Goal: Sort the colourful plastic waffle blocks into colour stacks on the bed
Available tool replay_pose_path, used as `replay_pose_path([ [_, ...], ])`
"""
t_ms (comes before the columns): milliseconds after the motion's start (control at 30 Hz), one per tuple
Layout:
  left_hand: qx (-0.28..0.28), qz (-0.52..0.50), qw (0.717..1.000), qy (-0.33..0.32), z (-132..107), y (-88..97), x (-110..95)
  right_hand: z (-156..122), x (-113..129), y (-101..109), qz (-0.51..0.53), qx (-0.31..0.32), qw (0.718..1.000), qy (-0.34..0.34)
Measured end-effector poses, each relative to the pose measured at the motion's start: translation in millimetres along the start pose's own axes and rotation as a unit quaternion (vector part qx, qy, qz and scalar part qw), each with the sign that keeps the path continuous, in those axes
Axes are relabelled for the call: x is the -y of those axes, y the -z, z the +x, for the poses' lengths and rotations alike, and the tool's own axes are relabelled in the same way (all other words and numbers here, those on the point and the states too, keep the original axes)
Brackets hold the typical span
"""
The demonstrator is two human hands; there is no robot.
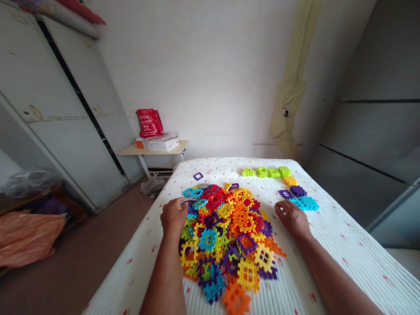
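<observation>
A heap of colourful plastic interlocking building tiles lies on the bed between my hands. At the heap's left edge, my left hand is closed, with a purple tile at its fingertips. To the right of the heap, my right hand is curled low over the bed, and whatever its fingers hold, if anything, is hidden. Just beyond it lie turquoise tiles, dark purple tiles and a yellow-orange tile stack. Green tile stacks form a row farther back.
A single purple tile lies apart behind the heap on the white dotted bed cover. Past the bed's far left corner stands a small table with a white box and red bag. Cabinets line the left.
</observation>
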State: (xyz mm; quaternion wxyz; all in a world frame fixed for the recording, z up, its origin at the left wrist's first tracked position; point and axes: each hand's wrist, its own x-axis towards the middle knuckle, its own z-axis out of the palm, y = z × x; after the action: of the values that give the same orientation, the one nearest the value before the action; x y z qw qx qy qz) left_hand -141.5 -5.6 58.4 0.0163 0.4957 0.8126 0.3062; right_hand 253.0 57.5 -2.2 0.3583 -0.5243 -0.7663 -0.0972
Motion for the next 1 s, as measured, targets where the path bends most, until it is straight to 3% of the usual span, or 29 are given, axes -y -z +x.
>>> replay_pose_path([
  [267,0.076,0.062,0.994,0.042,2,-12.5,9,0,0,0,0.008,0.008,1.0,-0.004],
  [633,0.073,0.03,0.996,0.029,6,-18.9,11,0,-1,0,0.003,0.014,1.0,-0.006],
  [833,0.046,0.047,0.998,0.019,3,-2.0,-6,2,4,3,0.006,0.012,1.0,-0.006],
  [1000,0.072,0.034,0.992,-0.094,36,2.5,-40,2,8,3,0.018,0.009,1.0,-0.011],
])
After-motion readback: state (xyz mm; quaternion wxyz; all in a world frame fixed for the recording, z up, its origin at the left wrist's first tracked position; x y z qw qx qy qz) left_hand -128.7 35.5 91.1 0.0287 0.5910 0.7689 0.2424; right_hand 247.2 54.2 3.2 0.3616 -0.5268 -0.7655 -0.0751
